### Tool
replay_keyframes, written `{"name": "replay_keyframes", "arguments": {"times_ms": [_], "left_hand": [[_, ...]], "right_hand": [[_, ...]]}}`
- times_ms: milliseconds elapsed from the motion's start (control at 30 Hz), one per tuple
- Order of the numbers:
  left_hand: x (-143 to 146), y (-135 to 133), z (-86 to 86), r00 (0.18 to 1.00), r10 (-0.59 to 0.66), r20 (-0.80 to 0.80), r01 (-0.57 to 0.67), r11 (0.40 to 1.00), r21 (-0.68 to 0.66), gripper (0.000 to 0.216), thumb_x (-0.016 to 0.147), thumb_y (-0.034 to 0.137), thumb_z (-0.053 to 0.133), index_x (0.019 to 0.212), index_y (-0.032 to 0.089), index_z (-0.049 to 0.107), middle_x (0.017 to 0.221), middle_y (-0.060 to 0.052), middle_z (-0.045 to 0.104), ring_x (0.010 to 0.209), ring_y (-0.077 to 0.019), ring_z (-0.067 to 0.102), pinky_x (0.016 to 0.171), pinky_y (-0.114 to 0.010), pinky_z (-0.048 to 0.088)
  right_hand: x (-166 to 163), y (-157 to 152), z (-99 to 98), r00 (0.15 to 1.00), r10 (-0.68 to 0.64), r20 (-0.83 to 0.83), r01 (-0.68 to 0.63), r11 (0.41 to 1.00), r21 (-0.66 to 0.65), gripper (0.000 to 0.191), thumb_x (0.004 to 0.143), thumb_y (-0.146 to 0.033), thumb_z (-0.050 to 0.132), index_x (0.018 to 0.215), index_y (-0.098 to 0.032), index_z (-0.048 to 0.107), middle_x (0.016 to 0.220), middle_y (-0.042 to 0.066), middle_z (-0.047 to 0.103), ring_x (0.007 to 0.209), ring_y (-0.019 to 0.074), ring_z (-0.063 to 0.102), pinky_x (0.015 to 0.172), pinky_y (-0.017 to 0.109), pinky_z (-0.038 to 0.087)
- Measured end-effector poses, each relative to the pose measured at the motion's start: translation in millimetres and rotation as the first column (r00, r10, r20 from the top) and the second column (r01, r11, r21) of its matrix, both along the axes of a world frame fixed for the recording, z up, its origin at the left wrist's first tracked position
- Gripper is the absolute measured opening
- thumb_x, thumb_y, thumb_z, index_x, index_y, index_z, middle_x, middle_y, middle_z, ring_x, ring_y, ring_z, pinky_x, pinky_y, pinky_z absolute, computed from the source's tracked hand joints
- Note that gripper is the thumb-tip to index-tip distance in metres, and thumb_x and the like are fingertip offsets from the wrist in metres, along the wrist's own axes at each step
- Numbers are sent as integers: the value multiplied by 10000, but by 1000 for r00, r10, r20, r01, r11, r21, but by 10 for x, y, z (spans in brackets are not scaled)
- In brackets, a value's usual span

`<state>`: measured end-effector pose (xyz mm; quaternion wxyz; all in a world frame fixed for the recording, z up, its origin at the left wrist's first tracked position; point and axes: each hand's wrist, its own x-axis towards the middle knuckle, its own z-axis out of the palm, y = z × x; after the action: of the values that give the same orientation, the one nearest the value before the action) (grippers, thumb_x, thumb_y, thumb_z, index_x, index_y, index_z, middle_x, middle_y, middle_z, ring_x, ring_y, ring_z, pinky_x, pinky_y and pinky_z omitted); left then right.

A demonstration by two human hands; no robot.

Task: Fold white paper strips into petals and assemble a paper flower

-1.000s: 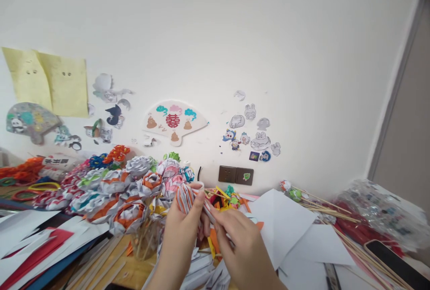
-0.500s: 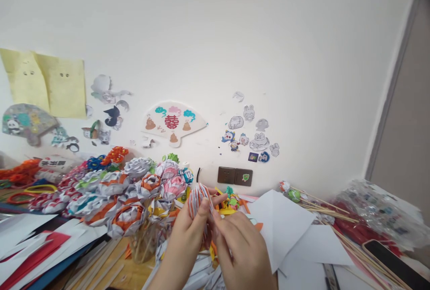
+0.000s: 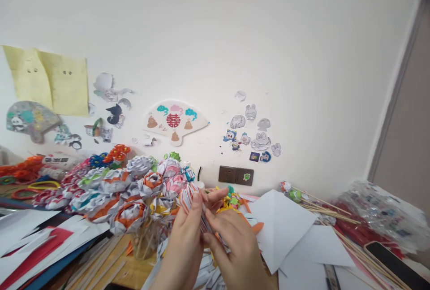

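Observation:
A thick bundle of folded paper layers (image 3: 188, 196), white with orange and dark edges, stands between my two hands. My left hand (image 3: 187, 231) is closed around it, the thumb pressed on the near side and fingertips showing beyond. From the right, my right hand (image 3: 237, 238) pinches the bundle's side with thumb and forefinger; its other fingers are curled. The lower end of the bundle is partly hidden by the hands. Just left of them, folded paper flowers (image 3: 129, 214) in white, orange and pink crowd together, some over a clear container (image 3: 146, 240).
White paper sheets (image 3: 282, 227) and a utility knife (image 3: 332, 276) lie at right, near wooden sticks (image 3: 361, 254) and a phone (image 3: 393, 263). Clear plastic packaging (image 3: 379, 214) sits behind. At left are cut papers (image 3: 50, 249) and flat wooden strips (image 3: 101, 263). A wall socket (image 3: 227, 174) is behind.
The paper bundle has tilted and shifted slightly left in my hands. My right hand has moved a little left and its grip has shifted along the bundle's side.

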<state>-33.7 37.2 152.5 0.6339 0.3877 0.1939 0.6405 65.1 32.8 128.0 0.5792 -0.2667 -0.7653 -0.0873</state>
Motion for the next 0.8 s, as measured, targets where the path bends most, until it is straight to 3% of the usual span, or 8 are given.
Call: {"name": "replay_keyframes", "arguments": {"times_ms": [200,333,500,633,733,800], "left_hand": [[-5,30,-14,997,81,-9,-82,995,-52,373,770,458,588,923,128,672,969,-99,697,966,-224,606,846,-308,475],[-3,30,-6,997,81,-6,-82,995,-62,343,754,449,610,883,138,672,876,-77,706,870,-205,629,773,-290,497],[3,-4,37,995,96,-17,-97,993,-66,314,708,448,653,788,145,649,764,-50,689,769,-191,630,705,-275,497],[-31,44,30,980,128,-154,-127,992,15,347,738,465,602,600,148,576,707,-48,660,717,-180,609,660,-253,480],[-99,99,17,887,328,-324,-281,942,183,361,785,466,534,580,168,532,612,-16,618,640,-150,576,647,-234,454],[-124,114,15,806,375,-458,-262,920,293,322,783,449,533,606,182,514,507,20,564,527,-131,537,578,-224,436]], "right_hand": [[-12,9,-13,994,-16,104,13,1000,26,284,859,-154,486,1127,-112,566,902,114,653,824,214,573,726,320,505],[-22,4,-17,997,20,80,-22,999,26,285,845,-74,465,1106,-97,578,830,112,643,767,196,566,686,303,512],[-52,5,-20,996,-29,86,22,997,75,288,839,-58,449,1092,-88,582,807,117,647,760,200,576,682,311,518],[-1,-11,62,980,-43,195,20,993,116,310,848,-85,415,1118,-100,565,988,150,649,934,227,574,793,348,495],[137,-40,154,982,-19,189,21,1000,-7,236,862,-144,411,901,-160,643,797,89,663,746,191,592,667,299,489],[251,-56,209,994,-41,100,52,993,-109,205,862,-194,439,835,-174,642,687,52,625,628,164,555,592,275,454]]}}
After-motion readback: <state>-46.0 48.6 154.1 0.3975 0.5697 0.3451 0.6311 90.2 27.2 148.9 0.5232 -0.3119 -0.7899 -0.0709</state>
